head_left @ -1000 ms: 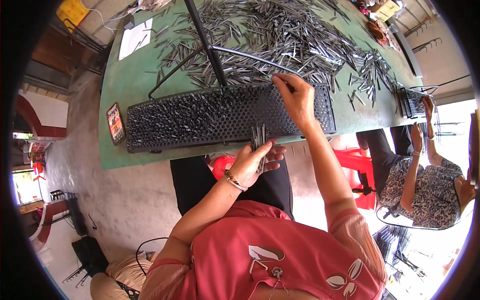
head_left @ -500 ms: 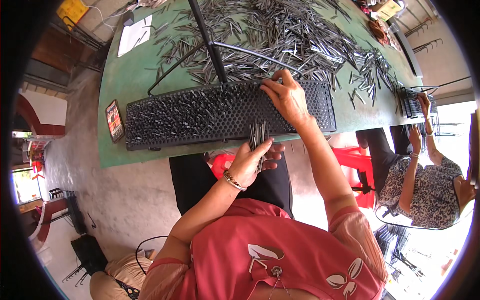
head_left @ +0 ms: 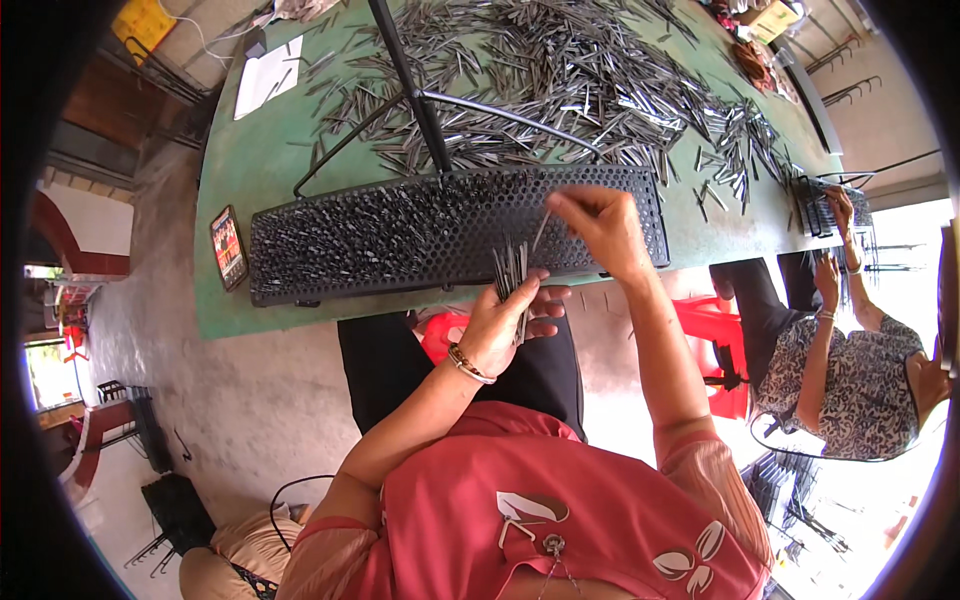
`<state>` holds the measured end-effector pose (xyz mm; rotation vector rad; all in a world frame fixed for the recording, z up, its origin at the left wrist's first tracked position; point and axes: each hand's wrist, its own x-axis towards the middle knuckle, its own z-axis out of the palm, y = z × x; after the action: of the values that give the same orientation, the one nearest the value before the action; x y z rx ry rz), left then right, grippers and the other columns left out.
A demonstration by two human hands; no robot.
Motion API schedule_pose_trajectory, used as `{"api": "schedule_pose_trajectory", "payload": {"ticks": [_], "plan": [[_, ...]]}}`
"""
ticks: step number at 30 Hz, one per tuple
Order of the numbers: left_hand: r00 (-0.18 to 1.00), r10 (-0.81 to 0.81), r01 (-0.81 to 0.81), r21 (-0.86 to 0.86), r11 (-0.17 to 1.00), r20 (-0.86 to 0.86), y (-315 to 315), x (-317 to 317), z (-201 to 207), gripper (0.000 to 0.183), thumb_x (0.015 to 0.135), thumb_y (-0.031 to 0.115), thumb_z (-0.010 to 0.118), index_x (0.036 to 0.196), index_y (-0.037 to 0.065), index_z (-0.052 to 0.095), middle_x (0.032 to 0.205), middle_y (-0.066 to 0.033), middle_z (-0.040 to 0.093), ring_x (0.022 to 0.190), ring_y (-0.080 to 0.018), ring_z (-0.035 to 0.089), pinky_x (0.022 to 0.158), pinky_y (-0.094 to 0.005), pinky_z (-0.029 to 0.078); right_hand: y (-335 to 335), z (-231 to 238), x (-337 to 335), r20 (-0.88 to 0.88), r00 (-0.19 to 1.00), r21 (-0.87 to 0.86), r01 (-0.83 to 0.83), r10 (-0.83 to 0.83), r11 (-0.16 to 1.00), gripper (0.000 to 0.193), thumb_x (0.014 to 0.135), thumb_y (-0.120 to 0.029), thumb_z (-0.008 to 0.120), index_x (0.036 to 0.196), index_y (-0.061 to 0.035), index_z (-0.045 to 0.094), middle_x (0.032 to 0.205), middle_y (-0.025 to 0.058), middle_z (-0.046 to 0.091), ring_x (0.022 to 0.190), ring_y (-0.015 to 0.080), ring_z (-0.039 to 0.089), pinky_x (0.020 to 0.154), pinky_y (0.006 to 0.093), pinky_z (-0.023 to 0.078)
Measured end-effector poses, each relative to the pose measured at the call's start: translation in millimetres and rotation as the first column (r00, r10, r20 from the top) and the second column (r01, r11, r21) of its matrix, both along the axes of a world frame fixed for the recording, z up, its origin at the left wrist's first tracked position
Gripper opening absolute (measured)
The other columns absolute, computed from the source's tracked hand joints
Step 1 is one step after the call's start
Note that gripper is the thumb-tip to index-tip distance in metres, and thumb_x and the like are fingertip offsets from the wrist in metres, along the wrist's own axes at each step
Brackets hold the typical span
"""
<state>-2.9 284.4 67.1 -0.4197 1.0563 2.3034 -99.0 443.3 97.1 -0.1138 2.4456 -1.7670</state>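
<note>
A long black perforated rack (head_left: 590,245) lies along the near edge of the table. Thin dark metal strips (head_left: 345,235) stand packed in its holes from the left end to about the middle; the holes toward the right end show bare. My left hand (head_left: 505,318), just in front of the rack, is closed around an upright bundle of metal strips (head_left: 510,268). Above the rack's right half, my right hand (head_left: 603,225) pinches a single metal strip (head_left: 542,230) that slants down toward the bundle. Slight motion blur softens its fingertips.
Loose metal strips (head_left: 560,75) cover much of the green table (head_left: 225,305). A black frame (head_left: 408,80) rises behind the rack. A phone (head_left: 229,248) lies left of it, white paper (head_left: 268,78) farther back. A co-worker (head_left: 850,380) handles a similar rack at the right.
My right hand has lifted off the rack's top edge and come down slightly toward the bundle, now with one strip in its fingers. The left hand stays almost in place.
</note>
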Motion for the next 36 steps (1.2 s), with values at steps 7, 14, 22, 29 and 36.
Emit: {"api": "schedule_pose_trajectory", "payload": {"ticks": [7, 14, 22, 29, 36], "plan": [[0.993, -0.067, 0.067, 0.000, 0.998, 0.093, 0.4, 0.8, -3.2, 0.026, 0.095, 0.030, 0.052, 0.110, 0.009, 0.055, 0.099, -0.0095, 0.066, 0.075, -0.0104, 0.060, 0.059, -0.0238, 0.049, -11.7, -25.1, -37.1, -0.552, 0.831, 0.120, 0.156, -0.065, 0.980, 0.016, 0.085, -0.008, 0.064, 0.098, -0.0007, 0.068, 0.087, 0.0093, 0.067, 0.068, 0.0120, 0.059, 0.061, 0.0232, 0.046], [0.990, -0.002, 0.001, 0.007, 1.000, 0.138, -3.4, -0.2, -6.4, 0.032, 0.096, 0.034, 0.048, 0.105, 0.004, 0.055, 0.083, -0.0052, 0.057, 0.055, -0.0054, 0.040, 0.042, -0.0170, 0.029, -12.1, -25.2, -39.6, -0.613, 0.790, 0.175, 0.169, -0.027, 0.970, 0.014, 0.084, -0.005, 0.063, 0.097, -0.0013, 0.068, 0.089, 0.0116, 0.067, 0.075, 0.0219, 0.065, 0.066, 0.0280, 0.050], [0.998, -0.046, 0.044, 0.046, 0.998, 0.032, -9.1, 8.4, -14.0, 0.027, 0.097, 0.030, 0.049, 0.103, 0.005, 0.055, 0.081, -0.0031, 0.054, 0.055, -0.0043, 0.039, 0.042, -0.0163, 0.027, -16.8, -25.8, -37.0, -0.643, 0.765, 0.184, 0.189, -0.028, 0.965, 0.014, 0.083, -0.004, 0.064, 0.097, -0.0015, 0.068, 0.089, 0.0116, 0.067, 0.074, 0.0222, 0.065, 0.065, 0.0282, 0.050], [0.996, -0.089, 0.089, 0.014, 0.996, -0.007, -9.2, 9.7, -10.2, 0.024, 0.096, 0.028, 0.050, 0.102, 0.006, 0.056, 0.080, -0.0018, 0.054, 0.054, -0.0024, 0.038, 0.043, -0.0150, 0.025, -14.7, -39.9, -36.7, -0.658, 0.753, 0.225, 0.180, 0.013, 0.957, 0.016, 0.082, -0.005, 0.065, 0.097, -0.0026, 0.068, 0.087, 0.0113, 0.065, 0.073, 0.0253, 0.064, 0.065, 0.0308, 0.050], [0.991, -0.107, 0.104, -0.041, 0.994, -0.085, -8.9, 6.4, -6.5, 0.023, 0.097, 0.028, 0.049, 0.104, 0.007, 0.055, 0.079, -0.0008, 0.054, 0.053, -0.0007, 0.037, 0.044, -0.0147, 0.025, -16.1, -32.4, -25.7, -0.599, 0.788, 0.387, 0.131, 0.141, 0.913, 0.020, 0.083, -0.011, 0.066, 0.102, -0.0035, 0.068, 0.097, 0.0114, 0.058, 0.076, 0.0270, 0.060, 0.067, 0.0326, 0.049]]}}
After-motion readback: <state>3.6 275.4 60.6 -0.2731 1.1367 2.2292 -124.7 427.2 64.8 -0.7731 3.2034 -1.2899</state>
